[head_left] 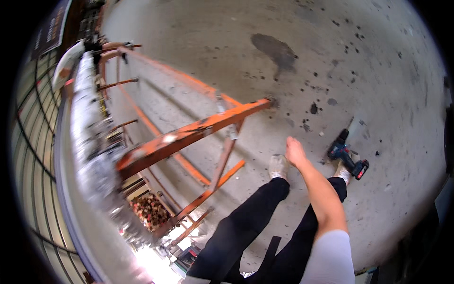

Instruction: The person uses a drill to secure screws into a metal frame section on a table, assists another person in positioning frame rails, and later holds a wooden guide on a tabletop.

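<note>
My right hand (295,152) hangs over the floor just beside my left shoe (278,166). Its fingers look curled together, and nothing shows in them. The bare forearm comes out of a white sleeve. A dark cordless drill (341,150) with a red-marked battery is by my right shoe (344,173), apart from the hand. To the left of the hand stands a worn orange metal frame (198,127) with slanted legs. My left hand cannot be made out in the picture.
Beside the frame runs a long bundle in silvery wrapping (90,137). Under the frame sits a heap of small brownish pieces (150,211). A barred panel (40,156) lines the left edge. The concrete floor (203,28) has dark stains and scattered specks.
</note>
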The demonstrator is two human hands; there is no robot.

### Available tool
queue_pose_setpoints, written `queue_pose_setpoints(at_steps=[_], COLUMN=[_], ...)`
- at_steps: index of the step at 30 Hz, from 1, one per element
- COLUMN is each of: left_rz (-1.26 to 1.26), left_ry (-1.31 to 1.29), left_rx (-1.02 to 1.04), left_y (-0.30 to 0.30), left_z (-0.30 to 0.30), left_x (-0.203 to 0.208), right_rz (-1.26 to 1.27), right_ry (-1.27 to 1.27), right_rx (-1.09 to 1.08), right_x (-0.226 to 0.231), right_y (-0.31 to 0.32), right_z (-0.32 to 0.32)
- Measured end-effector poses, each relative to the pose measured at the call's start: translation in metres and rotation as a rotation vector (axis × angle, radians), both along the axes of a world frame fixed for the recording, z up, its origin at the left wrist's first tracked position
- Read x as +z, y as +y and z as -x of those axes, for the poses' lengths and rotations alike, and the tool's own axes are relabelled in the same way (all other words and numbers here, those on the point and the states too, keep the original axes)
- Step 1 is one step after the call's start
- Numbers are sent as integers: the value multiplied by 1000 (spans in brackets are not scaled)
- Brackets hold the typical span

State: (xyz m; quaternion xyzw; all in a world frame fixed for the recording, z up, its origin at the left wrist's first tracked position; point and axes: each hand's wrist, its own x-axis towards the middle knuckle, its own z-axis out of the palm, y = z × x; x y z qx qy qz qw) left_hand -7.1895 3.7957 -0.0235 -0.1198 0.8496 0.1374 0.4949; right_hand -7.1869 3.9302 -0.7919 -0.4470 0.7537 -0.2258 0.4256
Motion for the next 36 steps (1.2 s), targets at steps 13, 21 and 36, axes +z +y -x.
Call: queue_pose_setpoints(at_steps=[13,21,36], left_rz=[31,-3,173], left_ry=[856,779,1145], left_rx=[-144,-45,123], left_y=[1,15,32], left_z=[-76,-87,-80], left_x=[-42,-72,-73], right_rz=[-27,93,155], right_ry=[-1856,-1827,-1250], right_rx=[-915,-1031,-848], right_x=[587,654,593], right_y=[-10,-31,-16], right_z=[-19,-22,18])
